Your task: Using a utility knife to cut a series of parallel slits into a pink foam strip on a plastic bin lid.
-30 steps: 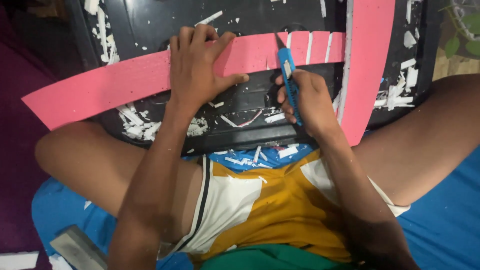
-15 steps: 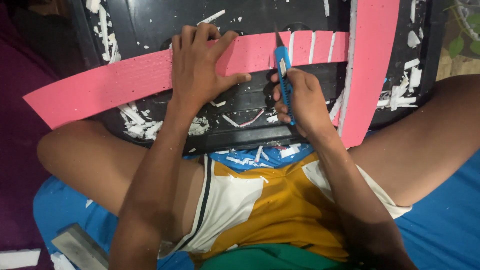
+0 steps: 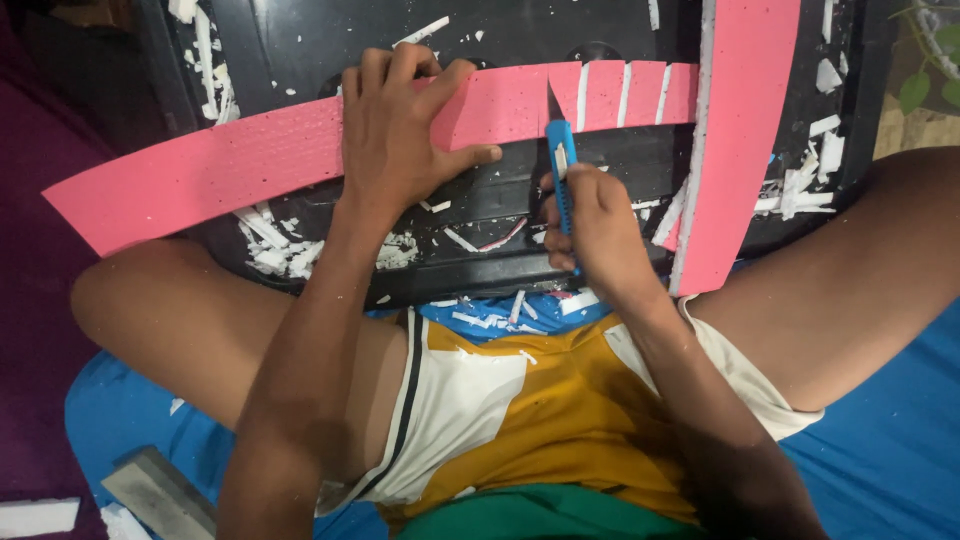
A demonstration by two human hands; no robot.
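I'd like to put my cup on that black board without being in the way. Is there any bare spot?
Barest is the black board above the long pink strip, beyond the left hand. White scraps litter the left and right edges; the right hand with its blue knife fills the middle.

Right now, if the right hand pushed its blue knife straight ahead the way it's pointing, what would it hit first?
The right hand points the blue knife up the picture, away from the person. Its tip already sits at the long pink foam strip, so it would probably meet that strip first, beside the slits already cut, then the black board beyond.
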